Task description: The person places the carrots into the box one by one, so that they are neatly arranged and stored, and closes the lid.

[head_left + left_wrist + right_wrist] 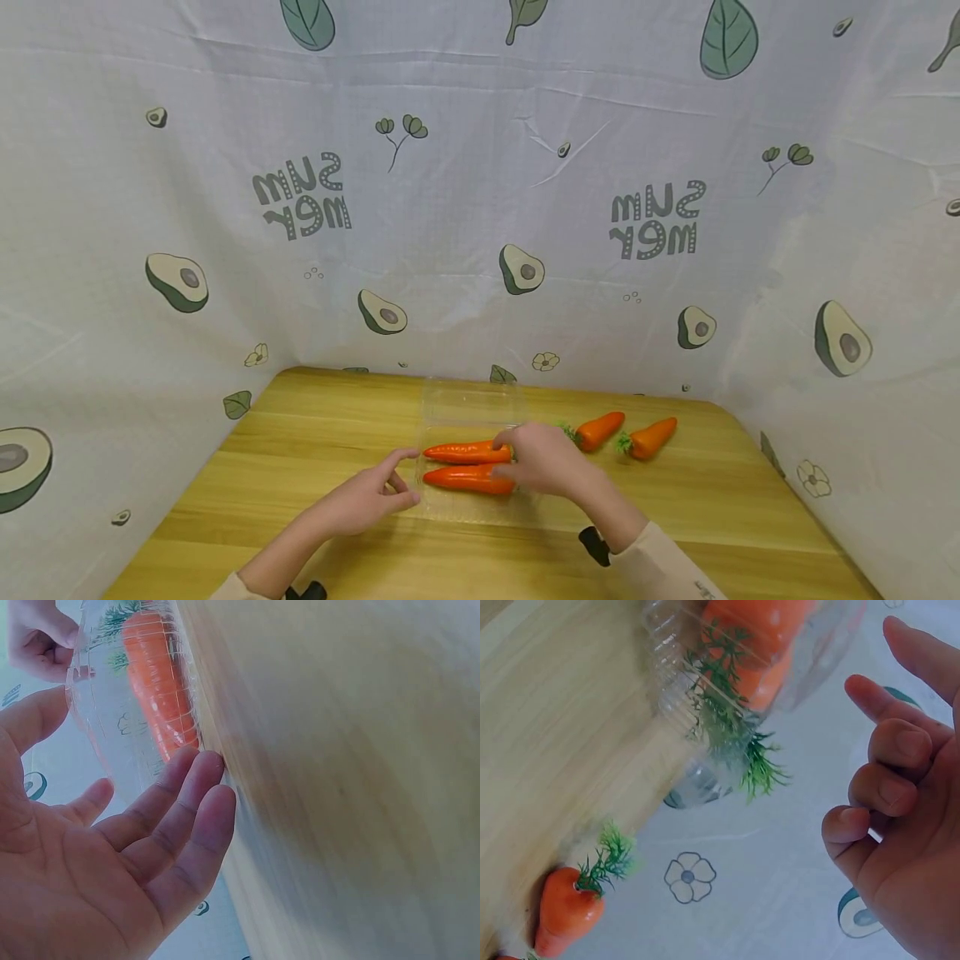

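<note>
A clear plastic box (pixel 480 508) lies on the table with two orange carrots (pixel 461 452) side by side in it, tips to the left. Their green tops (pixel 724 682) show in the right wrist view, some fronds poking past the box's end. At the box's left end is my left hand (pixel 367 496), fingers spread, with a fingertip right at the plastic edge (pixel 75 690). Above the carrots' leafy ends hovers my right hand (pixel 547 460). Its thumb and index finger are extended, the other fingers are loosely bent, and nothing is between them.
Two more carrots (pixel 600 431) with leafy tops lie on the wooden table (pixel 322 425) to the right of the box. The box's clear lid (pixel 472 404) is folded back at the far side. A white printed cloth (pixel 450 208) hangs behind the table.
</note>
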Tool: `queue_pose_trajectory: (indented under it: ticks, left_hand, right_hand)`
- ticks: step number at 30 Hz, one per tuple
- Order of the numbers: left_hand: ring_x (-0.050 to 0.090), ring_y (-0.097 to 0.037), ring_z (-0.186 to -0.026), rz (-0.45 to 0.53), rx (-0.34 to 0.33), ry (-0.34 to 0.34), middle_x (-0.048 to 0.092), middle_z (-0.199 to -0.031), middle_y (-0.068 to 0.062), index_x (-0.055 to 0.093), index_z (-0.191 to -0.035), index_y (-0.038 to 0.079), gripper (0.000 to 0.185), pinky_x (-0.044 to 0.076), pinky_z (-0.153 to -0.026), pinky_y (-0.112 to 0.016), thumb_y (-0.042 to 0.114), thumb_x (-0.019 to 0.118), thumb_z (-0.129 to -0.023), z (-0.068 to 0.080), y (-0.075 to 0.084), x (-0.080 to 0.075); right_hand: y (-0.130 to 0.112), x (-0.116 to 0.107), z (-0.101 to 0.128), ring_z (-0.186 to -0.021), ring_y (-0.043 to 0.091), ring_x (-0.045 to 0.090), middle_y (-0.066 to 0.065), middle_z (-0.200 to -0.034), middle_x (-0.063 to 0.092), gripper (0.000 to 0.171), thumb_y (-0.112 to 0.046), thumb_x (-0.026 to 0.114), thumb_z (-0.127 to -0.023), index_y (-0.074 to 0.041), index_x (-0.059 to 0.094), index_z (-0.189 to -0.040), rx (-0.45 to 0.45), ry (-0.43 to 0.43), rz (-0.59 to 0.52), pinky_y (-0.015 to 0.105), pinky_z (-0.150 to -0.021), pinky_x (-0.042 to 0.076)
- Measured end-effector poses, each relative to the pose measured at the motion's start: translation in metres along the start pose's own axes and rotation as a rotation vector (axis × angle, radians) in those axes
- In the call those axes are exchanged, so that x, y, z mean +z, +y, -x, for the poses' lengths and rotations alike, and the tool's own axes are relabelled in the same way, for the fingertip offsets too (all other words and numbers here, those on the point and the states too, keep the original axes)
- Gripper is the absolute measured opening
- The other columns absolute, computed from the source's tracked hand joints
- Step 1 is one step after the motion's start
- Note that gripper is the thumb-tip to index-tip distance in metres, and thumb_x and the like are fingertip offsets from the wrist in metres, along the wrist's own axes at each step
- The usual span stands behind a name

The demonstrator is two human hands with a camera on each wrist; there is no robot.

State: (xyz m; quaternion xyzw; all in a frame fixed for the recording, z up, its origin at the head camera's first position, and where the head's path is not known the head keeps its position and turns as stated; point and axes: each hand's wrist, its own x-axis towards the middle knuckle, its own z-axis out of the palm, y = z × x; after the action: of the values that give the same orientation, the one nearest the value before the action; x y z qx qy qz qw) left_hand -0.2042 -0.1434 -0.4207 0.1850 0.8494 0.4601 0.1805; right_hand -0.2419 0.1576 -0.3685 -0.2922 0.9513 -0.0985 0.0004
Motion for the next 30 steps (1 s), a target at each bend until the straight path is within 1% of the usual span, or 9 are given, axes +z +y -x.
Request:
queue_pose_trajectory:
  ticks: [3, 5, 8, 10, 13, 15, 20, 25, 30]
  left_hand:
    - [0.066, -0.021, -0.094, 0.001, 0.0, 0.002, 0.063, -0.106, -0.005, 0.031, -0.157, 0.016, 0.071, 0.05, -0.07, -0.04, 0.042, 0.064, -0.099, 0.001, 0.0, 0.0]
    - [0.066, -0.021, -0.094, 0.002, 0.0, 0.003, 0.063, -0.106, -0.006, 0.031, -0.157, 0.017, 0.071, 0.05, -0.071, -0.04, 0.042, 0.064, -0.099, 0.001, 0.0, 0.0]
    - [0.066, -0.021, -0.094, 0.001, 0.004, 0.002, 0.063, -0.106, -0.006, 0.031, -0.157, 0.016, 0.071, 0.05, -0.071, -0.04, 0.042, 0.064, -0.099, 0.001, 0.0, 0.0]
    - [0.066, -0.021, -0.095, 0.0, 0.007, 0.002, 0.063, -0.106, -0.005, 0.031, -0.157, 0.016, 0.071, 0.051, -0.072, -0.041, 0.042, 0.064, -0.099, 0.001, -0.001, 0.001]
    - [0.066, -0.021, -0.096, -0.001, 0.008, 0.002, 0.063, -0.106, -0.005, 0.031, -0.157, 0.016, 0.071, 0.051, -0.072, -0.041, 0.042, 0.064, -0.099, 0.001, -0.001, 0.001]
    - [0.066, -0.021, -0.096, -0.002, 0.007, 0.002, 0.063, -0.106, -0.005, 0.031, -0.157, 0.016, 0.071, 0.051, -0.072, -0.041, 0.042, 0.063, -0.099, 0.002, -0.001, 0.001]
    - [0.066, -0.021, -0.096, -0.006, 0.004, 0.006, 0.064, -0.106, -0.005, 0.032, -0.157, 0.016, 0.07, 0.051, -0.073, -0.041, 0.042, 0.064, -0.099, 0.003, 0.0, 0.001]
    - [0.067, -0.023, -0.096, -0.002, 0.005, 0.009, 0.065, -0.105, -0.005, 0.032, -0.157, 0.016, 0.07, 0.051, -0.074, -0.042, 0.041, 0.064, -0.099, 0.004, 0.0, 0.0]
    - [0.067, -0.022, -0.096, -0.004, 0.005, 0.011, 0.065, -0.106, -0.005, 0.032, -0.157, 0.017, 0.07, 0.051, -0.074, -0.043, 0.041, 0.064, -0.099, 0.004, 0.0, 0.001]
  right_hand:
    - [0.002, -0.004, 0.002, -0.059, 0.001, 0.054, -0.002, -0.096, 0.076, 0.036, -0.038, 0.077, -0.088, -0.013, 0.075, -0.114, 0.014, 0.005, -0.023, 0.027, -0.057, 0.047]
    - [0.002, -0.006, 0.004, -0.058, 0.001, 0.052, -0.001, -0.097, 0.075, 0.036, -0.037, 0.076, -0.089, -0.013, 0.075, -0.116, 0.024, 0.012, -0.038, 0.026, -0.055, 0.045]
    - [0.004, -0.009, 0.007, -0.056, 0.003, 0.05, -0.004, -0.088, 0.073, 0.035, -0.037, 0.075, -0.091, -0.015, 0.074, -0.117, 0.037, 0.016, -0.049, 0.026, -0.049, 0.04]
    - [0.006, -0.01, 0.008, -0.057, 0.003, 0.05, -0.003, -0.092, 0.074, 0.033, -0.036, 0.075, -0.091, -0.015, 0.075, -0.116, 0.032, 0.031, -0.048, 0.025, -0.05, 0.04]
    - [0.007, -0.013, 0.011, -0.056, 0.003, 0.048, -0.003, -0.09, 0.073, 0.031, -0.035, 0.074, -0.092, -0.014, 0.075, -0.115, 0.023, 0.05, -0.051, 0.025, -0.052, 0.04]
    - [0.008, -0.016, 0.013, -0.055, 0.004, 0.046, -0.004, -0.084, 0.072, 0.03, -0.034, 0.074, -0.092, -0.015, 0.075, -0.114, 0.026, 0.057, -0.061, 0.025, -0.053, 0.038]
    - [0.012, -0.021, 0.018, -0.052, 0.004, 0.035, -0.011, -0.06, 0.048, 0.031, -0.041, 0.073, -0.092, -0.021, 0.074, -0.116, 0.061, 0.064, -0.061, 0.024, -0.05, 0.027]
    - [0.018, -0.024, 0.022, -0.05, 0.004, 0.026, -0.012, -0.056, 0.035, 0.033, -0.048, 0.07, -0.092, -0.025, 0.074, -0.116, 0.084, 0.105, -0.045, 0.024, -0.049, 0.021]
    - [0.025, -0.026, 0.026, -0.049, 0.006, 0.023, -0.011, -0.055, 0.034, 0.035, -0.046, 0.069, -0.094, -0.021, 0.074, -0.119, 0.108, 0.143, -0.063, 0.024, -0.049, 0.019]
